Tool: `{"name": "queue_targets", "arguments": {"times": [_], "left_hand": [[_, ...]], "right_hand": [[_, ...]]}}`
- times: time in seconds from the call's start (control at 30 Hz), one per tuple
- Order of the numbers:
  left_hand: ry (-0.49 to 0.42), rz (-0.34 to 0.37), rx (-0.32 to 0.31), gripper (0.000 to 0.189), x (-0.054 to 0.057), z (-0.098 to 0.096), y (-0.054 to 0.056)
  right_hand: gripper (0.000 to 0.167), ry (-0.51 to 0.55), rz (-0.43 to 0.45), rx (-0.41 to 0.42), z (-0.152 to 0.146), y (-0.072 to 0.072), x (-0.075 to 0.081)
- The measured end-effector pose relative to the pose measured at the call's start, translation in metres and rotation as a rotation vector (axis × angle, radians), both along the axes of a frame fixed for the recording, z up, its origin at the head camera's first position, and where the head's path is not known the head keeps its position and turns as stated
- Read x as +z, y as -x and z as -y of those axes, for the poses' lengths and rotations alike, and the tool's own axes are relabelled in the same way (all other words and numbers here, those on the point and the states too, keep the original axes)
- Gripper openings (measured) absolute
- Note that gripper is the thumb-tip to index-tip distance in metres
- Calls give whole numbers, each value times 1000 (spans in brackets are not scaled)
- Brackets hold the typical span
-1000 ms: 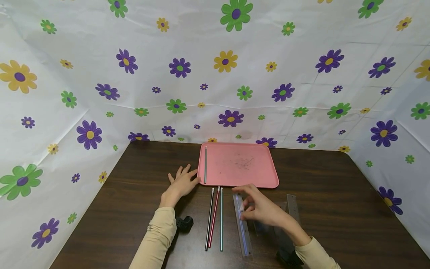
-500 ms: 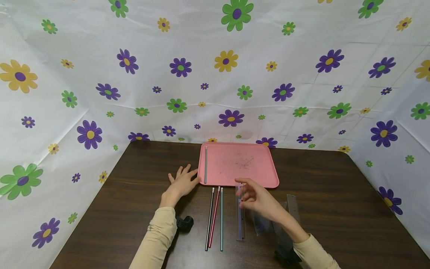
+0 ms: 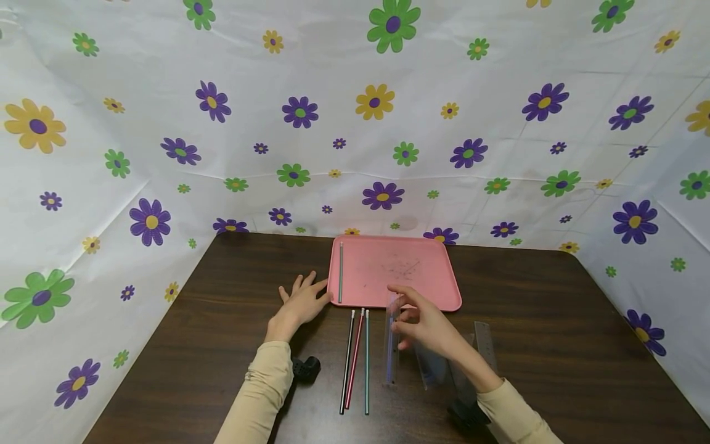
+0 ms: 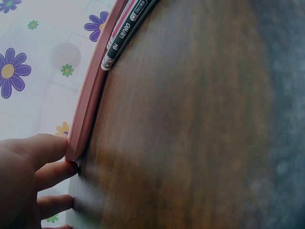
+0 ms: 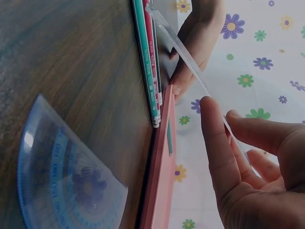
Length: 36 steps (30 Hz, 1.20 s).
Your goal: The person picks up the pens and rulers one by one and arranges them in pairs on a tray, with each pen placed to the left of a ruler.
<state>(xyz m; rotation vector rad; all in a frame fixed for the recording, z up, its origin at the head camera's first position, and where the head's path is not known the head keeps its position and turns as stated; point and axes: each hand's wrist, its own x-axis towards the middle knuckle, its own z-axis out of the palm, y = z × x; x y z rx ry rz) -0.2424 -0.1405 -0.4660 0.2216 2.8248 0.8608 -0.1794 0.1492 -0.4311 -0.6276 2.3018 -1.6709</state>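
Observation:
My right hand (image 3: 427,327) pinches a clear ruler (image 3: 389,367) with a bluish stripe between thumb and fingers. The ruler is raised, its far end overlapping the front rim of the pink tray (image 3: 432,259) in the head view. In the right wrist view it appears edge-on as a thin clear strip (image 5: 183,50). My left hand (image 3: 299,308) lies at the tray's front left corner, fingers spread and fingertips against the rim. One green pencil (image 3: 341,274) lies along the tray's left side. Before the tray lie a black pencil (image 3: 347,364), a red pencil (image 3: 354,364) and a teal pencil (image 3: 367,364).
A clear blue-tinted protractor (image 5: 81,176) lies on the dark wooden table (image 3: 222,382), under my right forearm in the head view. Beside it is a grey ruler (image 3: 484,339), partly hidden by the arm. A flowered cloth (image 3: 355,123) stands behind the table.
My right hand has lifted the clear ruler and moved it forward toward the tray, turning it straighter. My left hand has stayed at the tray corner.

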Motion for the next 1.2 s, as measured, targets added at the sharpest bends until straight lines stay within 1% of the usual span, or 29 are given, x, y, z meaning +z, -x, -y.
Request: {"name": "queue_targets", "arguments": {"times": [0.3,0.53,0.8,1.0,1.2], "left_hand": [[-3,2,3,55,1,-1,0],[-3,4,3,54,1,-1,0],[-4,9,9,54,2,-1,0],[-2,9,10,55,2,-1,0],[-2,5,8,55,2,-1,1]], "right_hand": [[69,52,13,-13,7,11,2],[68,51,-7,-33,15,20,3],[66,66,11,-76,22,35,2],[66,73,11,-103,25,42,2],[68,75,13,-104,28,49,1]]}}
